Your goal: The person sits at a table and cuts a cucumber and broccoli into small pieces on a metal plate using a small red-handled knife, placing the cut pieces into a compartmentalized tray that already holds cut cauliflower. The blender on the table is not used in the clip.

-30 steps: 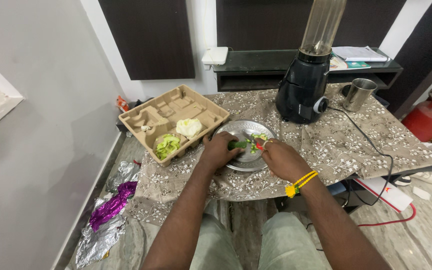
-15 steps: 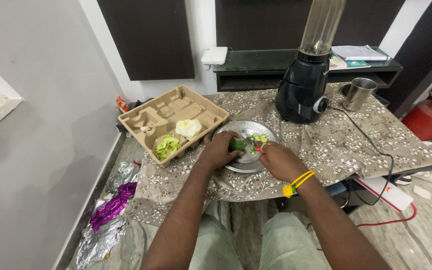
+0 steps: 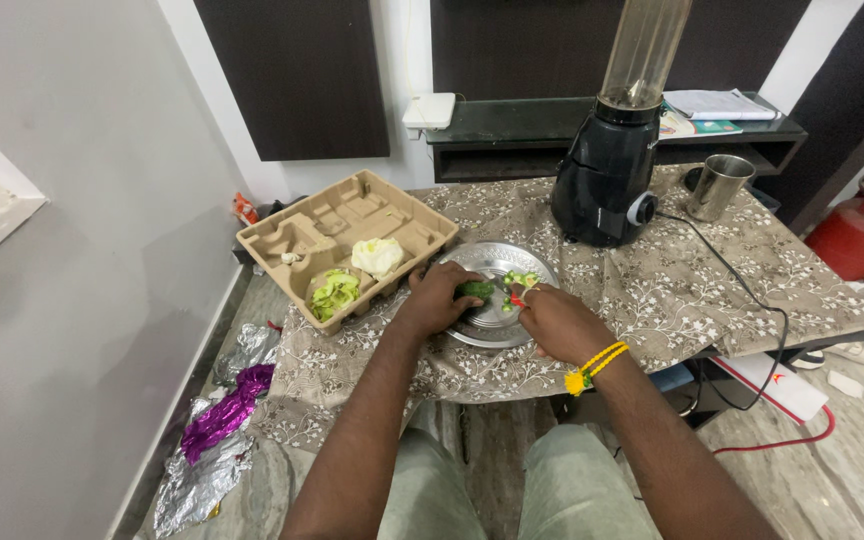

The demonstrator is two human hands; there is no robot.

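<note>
The tabletop carries a black blender at the far side and a cardboard tray of peelings at my left, handy for scraps. On the steel plate before me, my left hand pins the green vegetable steady; my right hand closes its grip on a small red-handled tool, blade hidden.
</note>
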